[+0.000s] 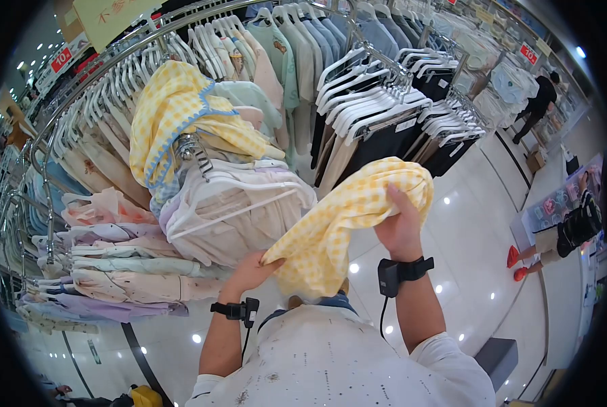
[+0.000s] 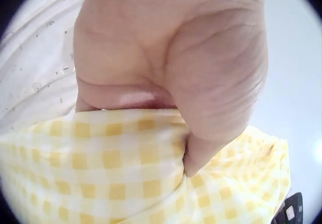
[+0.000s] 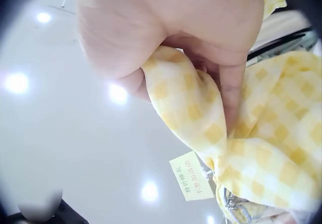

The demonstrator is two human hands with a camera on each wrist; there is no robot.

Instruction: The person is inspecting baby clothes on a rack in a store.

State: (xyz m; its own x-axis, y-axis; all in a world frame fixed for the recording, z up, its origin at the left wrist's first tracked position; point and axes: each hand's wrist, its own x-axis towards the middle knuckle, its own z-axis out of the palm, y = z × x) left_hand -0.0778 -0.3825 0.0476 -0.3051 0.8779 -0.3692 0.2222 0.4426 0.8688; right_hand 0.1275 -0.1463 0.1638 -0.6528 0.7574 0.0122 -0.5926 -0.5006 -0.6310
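A yellow-and-white gingham garment [image 1: 337,220] stretches between my two hands in front of the white shirt. My left hand [image 1: 252,273] pinches its lower left edge; in the left wrist view the thumb [image 2: 201,156] presses the cloth against the fingers. At the other end, my right hand [image 1: 399,227] grips a bunched fold, and the right wrist view shows that fold [image 3: 186,93] running between thumb and fingers. A second yellow gingham garment [image 1: 171,108], edged in blue, drapes over the rack to the left. Its hidden folds leave the garment's exact kind unclear.
White hangers [image 1: 239,203] with pale clothes stand on the rack just ahead. Folded-looking pastel garments [image 1: 134,271] hang at left, dark trousers [image 1: 391,146] at the back right. Shiny floor [image 1: 466,224] lies to the right, where a person [image 1: 568,227] in red shoes stands.
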